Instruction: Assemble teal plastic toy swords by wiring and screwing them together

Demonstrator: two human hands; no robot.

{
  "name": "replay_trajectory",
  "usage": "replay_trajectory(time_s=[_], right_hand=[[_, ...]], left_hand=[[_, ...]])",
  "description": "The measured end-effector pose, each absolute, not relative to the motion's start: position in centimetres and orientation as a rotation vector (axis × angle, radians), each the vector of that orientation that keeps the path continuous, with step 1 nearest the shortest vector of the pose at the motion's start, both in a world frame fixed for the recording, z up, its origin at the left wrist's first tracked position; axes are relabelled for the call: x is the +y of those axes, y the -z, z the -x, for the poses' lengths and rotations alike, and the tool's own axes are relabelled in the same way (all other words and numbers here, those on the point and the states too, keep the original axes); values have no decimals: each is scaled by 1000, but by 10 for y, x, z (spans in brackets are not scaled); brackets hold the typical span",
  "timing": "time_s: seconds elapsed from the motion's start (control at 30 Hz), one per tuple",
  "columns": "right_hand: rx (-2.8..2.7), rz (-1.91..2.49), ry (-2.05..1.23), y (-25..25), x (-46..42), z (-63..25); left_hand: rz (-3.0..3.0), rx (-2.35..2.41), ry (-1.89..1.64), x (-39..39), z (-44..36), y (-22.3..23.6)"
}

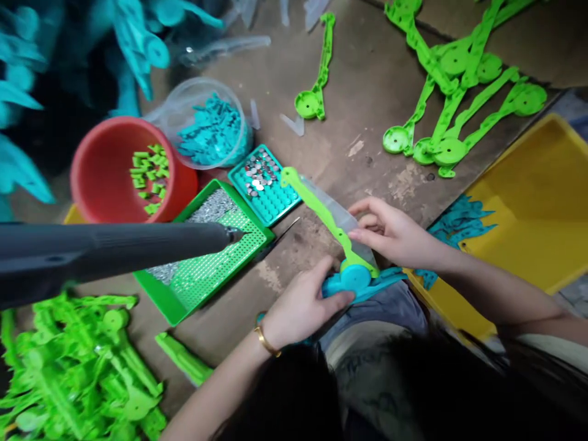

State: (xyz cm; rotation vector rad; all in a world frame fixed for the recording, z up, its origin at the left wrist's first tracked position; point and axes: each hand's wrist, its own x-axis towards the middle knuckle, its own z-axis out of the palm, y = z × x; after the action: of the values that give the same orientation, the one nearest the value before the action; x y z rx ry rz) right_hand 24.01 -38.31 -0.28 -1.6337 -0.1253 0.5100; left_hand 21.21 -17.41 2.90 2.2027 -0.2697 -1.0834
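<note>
Ahead of the right hand (390, 229), bare tabletop (376, 177) leaves a wide passage, bounded farther forward and right by tangled green parts (445, 144). A lone green piece (310, 104) and a clear scrap (296, 127) interrupt the space ahead-left. Just beyond the held green strip's (316, 205) far end, the turquoise tray (278, 205) closes the way. Left of the left hand (305, 300), a table gap reaches the green tray (158, 306), over which a dark pole (114, 245) juts. Right of the grip, the yellow bin's (542, 202) walls obstruct.
</note>
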Motion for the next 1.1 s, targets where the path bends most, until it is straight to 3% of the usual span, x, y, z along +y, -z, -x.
replay_trajectory(time_s=[0.2, 0.33, 0.63, 0.9, 1.1], right_hand=[[-303, 1766, -260, -1, -393, -233], [-626, 1801, -215, 9, -404, -207], [-713, 1904, -266, 23, -402, -201], [-8, 1442, -736, 15, -407, -187], [195, 1158, -697, 13, -391, -183]], left_hand=[[-1951, -157, 907, -158, -221, -33], [-1954, -144, 877, -152, -225, -35], [-2019, -147, 882, -156, -223, -38], [-2101, -204, 816, -156, -226, -40], [-2113, -206, 808, -157, -228, -41]])
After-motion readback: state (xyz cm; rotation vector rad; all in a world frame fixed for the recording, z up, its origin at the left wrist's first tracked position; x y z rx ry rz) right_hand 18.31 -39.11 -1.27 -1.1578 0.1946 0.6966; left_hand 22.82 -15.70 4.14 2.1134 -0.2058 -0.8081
